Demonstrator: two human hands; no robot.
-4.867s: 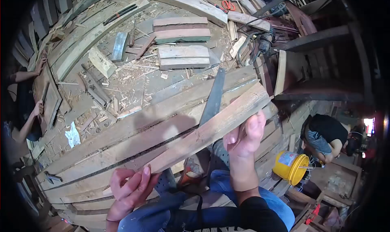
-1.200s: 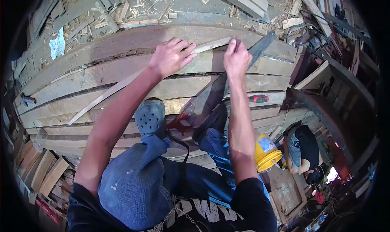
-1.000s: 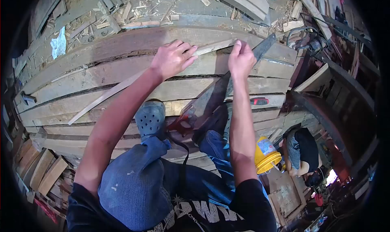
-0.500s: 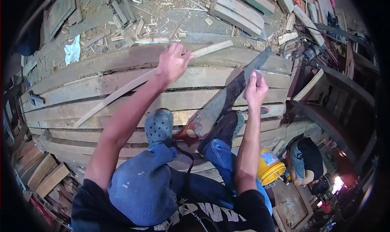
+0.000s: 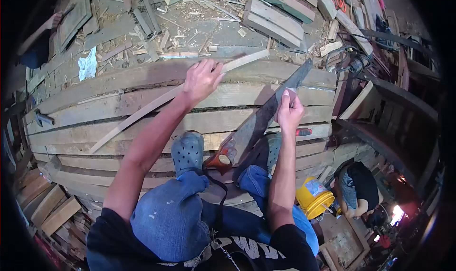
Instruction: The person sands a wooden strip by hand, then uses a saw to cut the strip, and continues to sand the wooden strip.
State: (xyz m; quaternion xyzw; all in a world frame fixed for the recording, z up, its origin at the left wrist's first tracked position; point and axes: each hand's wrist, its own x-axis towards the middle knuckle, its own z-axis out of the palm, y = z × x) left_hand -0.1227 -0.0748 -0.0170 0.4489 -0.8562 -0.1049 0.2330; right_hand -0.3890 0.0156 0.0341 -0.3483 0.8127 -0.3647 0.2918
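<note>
My left hand (image 5: 202,82) is closed around a long, thin wooden strip (image 5: 137,115), which slants across the planks with both ends sticking out past the fist. A hand saw (image 5: 266,110) lies diagonally, its red-brown handle (image 5: 219,161) between my feet and its narrow tip up to the right. My right hand (image 5: 289,110) is closed at the upper part of the saw blade, thumb along its face. A small pale patch shows by the thumb; I cannot make out what it is. Just below that hand lies a tool with a red and black handle (image 5: 303,132).
Under my feet are rows of thick planks (image 5: 228,116) with gaps between them. Beyond lie wood chips, offcuts and stacked beams (image 5: 273,23). A hammer (image 5: 43,118) rests at left, a yellow bucket (image 5: 314,198) at right. Another person (image 5: 358,188) crouches beyond it; someone's hand (image 5: 54,20) shows upper left.
My right hand has shifted slightly down and left along the saw. My left hand keeps its hold on the wooden strip. Another person's arm has come into sight at upper left.
</note>
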